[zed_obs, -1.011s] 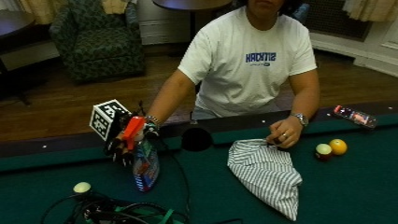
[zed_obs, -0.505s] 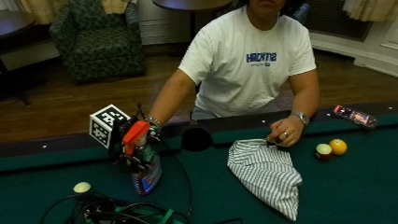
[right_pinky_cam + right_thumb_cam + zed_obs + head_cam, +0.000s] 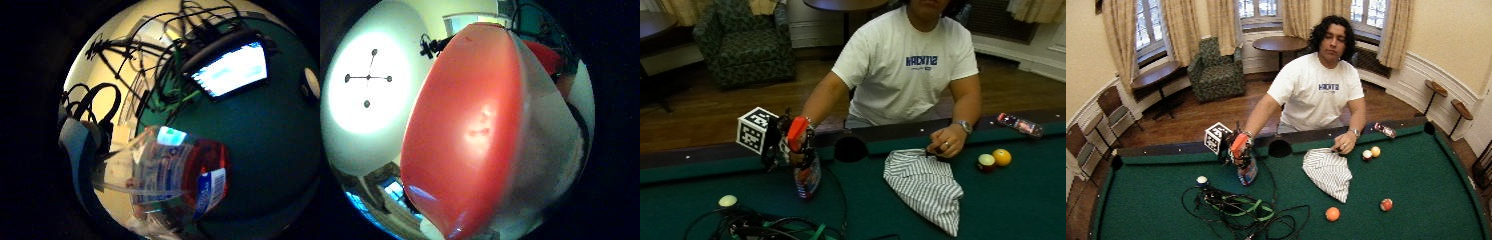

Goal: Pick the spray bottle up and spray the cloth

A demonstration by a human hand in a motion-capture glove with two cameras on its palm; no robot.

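My gloved right hand [image 3: 788, 146] grips a clear spray bottle [image 3: 808, 178] by its neck, under the orange-red spray head [image 3: 797, 132], and holds it just above the green felt [image 3: 1013, 200] near the table's rail. The bottle's labelled body [image 3: 175, 172] fills the little finger side palm view, and its red head [image 3: 470, 135] fills the thumb side palm view. A striped grey-and-white cloth [image 3: 925, 185] lies bunched on the felt to the right of the bottle. The person's bare left hand [image 3: 946, 144] pinches the cloth's upper corner.
A tangle of black and green cables [image 3: 766, 227] with a white ball [image 3: 728, 201] lies in front of the bottle. Two billiard balls [image 3: 994, 160] sit right of the cloth. A small device [image 3: 1019, 125] rests on the rail. The side pocket [image 3: 851, 148] opens between bottle and cloth.
My hand with the bottle has shifted slightly toward the cloth and tilted a little. The cloth and the bare hand have stayed where they were.
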